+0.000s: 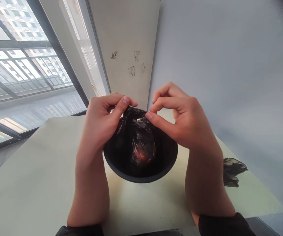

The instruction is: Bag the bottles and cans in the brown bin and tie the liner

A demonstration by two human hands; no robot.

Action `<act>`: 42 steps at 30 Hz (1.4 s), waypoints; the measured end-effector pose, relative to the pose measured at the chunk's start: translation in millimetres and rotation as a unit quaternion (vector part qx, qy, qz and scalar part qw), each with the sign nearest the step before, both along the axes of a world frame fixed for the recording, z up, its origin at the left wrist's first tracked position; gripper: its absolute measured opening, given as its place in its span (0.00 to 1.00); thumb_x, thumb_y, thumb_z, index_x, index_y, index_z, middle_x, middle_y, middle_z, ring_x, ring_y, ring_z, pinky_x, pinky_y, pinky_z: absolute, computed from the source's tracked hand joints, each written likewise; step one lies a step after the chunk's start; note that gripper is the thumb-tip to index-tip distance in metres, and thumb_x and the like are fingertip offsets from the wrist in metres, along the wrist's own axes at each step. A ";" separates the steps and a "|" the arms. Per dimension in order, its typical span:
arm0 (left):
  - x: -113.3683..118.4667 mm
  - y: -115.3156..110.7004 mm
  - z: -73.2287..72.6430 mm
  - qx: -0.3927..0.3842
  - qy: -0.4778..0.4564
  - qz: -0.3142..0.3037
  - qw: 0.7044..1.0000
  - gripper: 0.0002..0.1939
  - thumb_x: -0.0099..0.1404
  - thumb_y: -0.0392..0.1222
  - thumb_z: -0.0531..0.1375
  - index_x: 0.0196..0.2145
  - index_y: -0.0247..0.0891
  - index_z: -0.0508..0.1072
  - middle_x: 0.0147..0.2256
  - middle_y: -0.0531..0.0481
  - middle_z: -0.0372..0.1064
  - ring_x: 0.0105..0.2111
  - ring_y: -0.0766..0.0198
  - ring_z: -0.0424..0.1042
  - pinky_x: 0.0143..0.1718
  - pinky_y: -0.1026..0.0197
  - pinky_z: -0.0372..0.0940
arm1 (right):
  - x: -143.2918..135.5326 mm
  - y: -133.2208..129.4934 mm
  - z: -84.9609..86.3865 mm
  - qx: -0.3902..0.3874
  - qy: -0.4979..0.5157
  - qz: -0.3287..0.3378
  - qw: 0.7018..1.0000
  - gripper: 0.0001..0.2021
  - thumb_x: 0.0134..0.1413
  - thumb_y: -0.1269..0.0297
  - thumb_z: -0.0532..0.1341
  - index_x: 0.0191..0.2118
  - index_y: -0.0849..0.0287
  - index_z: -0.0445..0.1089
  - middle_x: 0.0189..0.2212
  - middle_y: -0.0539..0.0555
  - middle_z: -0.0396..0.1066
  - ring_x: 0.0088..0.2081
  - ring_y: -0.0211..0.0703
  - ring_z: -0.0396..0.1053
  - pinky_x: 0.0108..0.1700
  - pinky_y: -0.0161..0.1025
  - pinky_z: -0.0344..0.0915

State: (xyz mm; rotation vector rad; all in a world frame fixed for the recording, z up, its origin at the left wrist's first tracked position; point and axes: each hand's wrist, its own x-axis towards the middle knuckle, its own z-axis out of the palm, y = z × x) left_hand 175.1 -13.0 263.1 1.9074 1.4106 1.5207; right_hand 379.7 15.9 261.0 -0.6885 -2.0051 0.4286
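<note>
A thin black plastic bag [143, 141] hangs inside a round black bin [140, 179] in the middle of the view. Something reddish shows dimly through the lower part of the bag; I cannot make out what it is. My left hand [104, 118] pinches the bag's top edge between thumb and fingers. On the opposite side, my right hand [181, 114] grips that edge with thumb and index finger, its other fingers curled above. Both hands are over the far side of the bin's rim. A small pale spot shows at the bag's top between them.
The bin stands on a pale table [40, 170]. Another crumpled dark plastic bag [232, 172] lies on the table at the right, partly behind my right forearm. A large window [28, 65] is at the left, and a plain wall [217, 72] rises along the right.
</note>
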 end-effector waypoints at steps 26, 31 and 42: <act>4.5 -8.6 2.7 0.038 0.063 -0.062 0.995 0.08 0.67 0.43 0.69 0.29 0.43 0.81 0.29 0.52 0.75 0.31 0.62 0.72 0.31 0.58 0.67 | 11.2 -10.6 4.9 -0.112 0.015 -0.002 0.994 0.16 0.59 0.51 0.73 0.46 0.53 0.77 0.31 0.49 0.70 0.34 0.41 0.66 0.36 0.39 0.62; 11.2 -14.9 2.9 0.082 0.021 -0.070 0.994 0.06 0.66 0.46 0.71 0.32 0.45 0.82 0.31 0.51 0.77 0.34 0.60 0.75 0.34 0.54 0.70 | 4.2 -4.4 -2.6 -0.146 -0.138 0.081 0.976 0.09 0.67 0.57 0.64 0.39 0.56 0.77 0.27 0.48 0.70 0.30 0.39 0.63 0.35 0.39 0.58; -47.9 47.6 -52.3 0.149 -0.296 0.087 0.940 0.35 0.70 0.72 0.56 0.25 0.37 0.57 0.19 0.59 0.46 0.22 0.77 0.53 0.27 0.55 0.42 | -6.2 -7.4 0.6 -0.143 0.115 0.035 0.982 0.19 0.68 0.46 0.63 0.38 0.57 0.79 0.37 0.54 0.78 0.43 0.49 0.75 0.46 0.44 0.71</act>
